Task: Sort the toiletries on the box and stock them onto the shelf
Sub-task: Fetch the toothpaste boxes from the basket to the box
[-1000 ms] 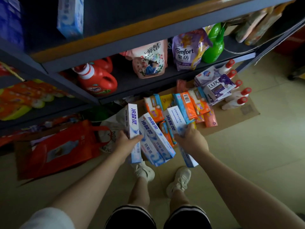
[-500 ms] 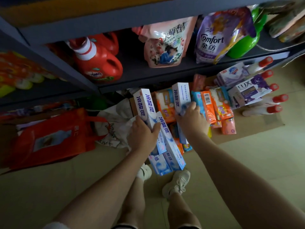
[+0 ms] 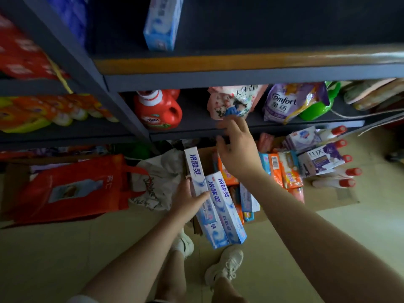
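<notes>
My left hand [image 3: 189, 199] grips three long white-and-blue toothpaste boxes [image 3: 219, 204], fanned out above the floor. My right hand [image 3: 237, 147] is raised in front of the lower shelf edge [image 3: 192, 131], fingers spread and holding nothing. Below it another toothpaste box [image 3: 248, 199] lies on the pile on the flattened cardboard box [image 3: 328, 200]. That pile includes orange soap packs [image 3: 288, 171], a purple LUX box [image 3: 317, 160] and white bottles with red caps [image 3: 336, 183]. One blue-and-white box [image 3: 161, 22] stands on the upper shelf [image 3: 240, 62].
The lower shelf holds a red detergent jug [image 3: 157, 110], a pink pouch [image 3: 234, 99], a purple Comfort pouch [image 3: 286, 103] and a green bottle [image 3: 314, 108]. A red bag [image 3: 72, 186] and a white bag [image 3: 159, 182] lie on the floor at left. My shoes [image 3: 225, 265] stand below.
My right hand let go of the toothpaste box it held and rose to the lower shelf edge. My left hand keeps its boxes. The view tilted upward.
</notes>
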Demonstrator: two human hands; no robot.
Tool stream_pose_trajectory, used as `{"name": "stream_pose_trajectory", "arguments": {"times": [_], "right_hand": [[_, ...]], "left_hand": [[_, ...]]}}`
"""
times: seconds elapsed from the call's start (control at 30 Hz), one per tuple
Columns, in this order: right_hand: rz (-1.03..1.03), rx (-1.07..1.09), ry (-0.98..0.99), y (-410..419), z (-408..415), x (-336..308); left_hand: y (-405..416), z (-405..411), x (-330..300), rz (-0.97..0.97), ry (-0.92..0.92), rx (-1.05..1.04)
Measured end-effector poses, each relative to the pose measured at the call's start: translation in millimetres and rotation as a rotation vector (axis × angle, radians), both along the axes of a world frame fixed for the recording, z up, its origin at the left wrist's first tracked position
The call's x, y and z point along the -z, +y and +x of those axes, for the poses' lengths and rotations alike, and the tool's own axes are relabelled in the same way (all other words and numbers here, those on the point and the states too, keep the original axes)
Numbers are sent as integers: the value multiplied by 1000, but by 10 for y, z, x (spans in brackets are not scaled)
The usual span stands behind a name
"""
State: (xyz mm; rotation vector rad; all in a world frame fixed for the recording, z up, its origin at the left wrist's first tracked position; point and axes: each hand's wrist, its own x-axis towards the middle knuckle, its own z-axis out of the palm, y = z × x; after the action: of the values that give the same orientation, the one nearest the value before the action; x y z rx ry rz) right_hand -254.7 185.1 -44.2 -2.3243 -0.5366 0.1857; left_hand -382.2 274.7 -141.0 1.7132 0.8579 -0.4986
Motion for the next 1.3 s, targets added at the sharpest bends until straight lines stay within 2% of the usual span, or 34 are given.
{"name": "stream_pose_trajectory", "arguments": {"times": [0.1,0.17,0.23,0.33,0.4,0.47,0.57,0.7,0.8,0.93,1.0,1.07,1.17,1.23,1.3], "right_hand": [[101,-35,-165,438,241,-298],[100,-41,-242,714,413,-459],[15,-31,-356,959,546,-587],[-244,7,-452,1244,686,-752],[-315,-22,-391,1422,787,-841],[-312,-92,-222,1615,912,-902],[-472,-108,-40,1797,1083,-918],[-502,28,-31,1719,1107,-901],[-385,178,-41,1506,1138,-900],[-300,304,173,1320,1303,-927],[-89,327,229,1246,1325,-988],[90,276,217,1100,1246,-1101],[155,96,110,713,918,-1252],[286,33,221,365,596,-1236],[394,-25,442,-11,234,-1163]], "left_hand": [[168,-26,-9,-119,17,36],[255,-25,3,-182,18,46],[302,-28,16,-226,24,50],[364,-18,-35,-271,19,40],[459,-3,-77,-239,16,44],[578,51,-124,-190,-19,23],[756,180,-319,-109,-159,-26],[949,347,-712,-27,-392,-20],[1044,414,-1024,-28,-488,4],[1091,429,-1234,4,-542,22],[1079,429,-1316,12,-548,19],[1040,441,-1419,4,-568,8],[921,503,-1622,-60,-629,-56],[820,564,-1773,-180,-677,-140],[701,617,-1898,-300,-710,-174]]}}
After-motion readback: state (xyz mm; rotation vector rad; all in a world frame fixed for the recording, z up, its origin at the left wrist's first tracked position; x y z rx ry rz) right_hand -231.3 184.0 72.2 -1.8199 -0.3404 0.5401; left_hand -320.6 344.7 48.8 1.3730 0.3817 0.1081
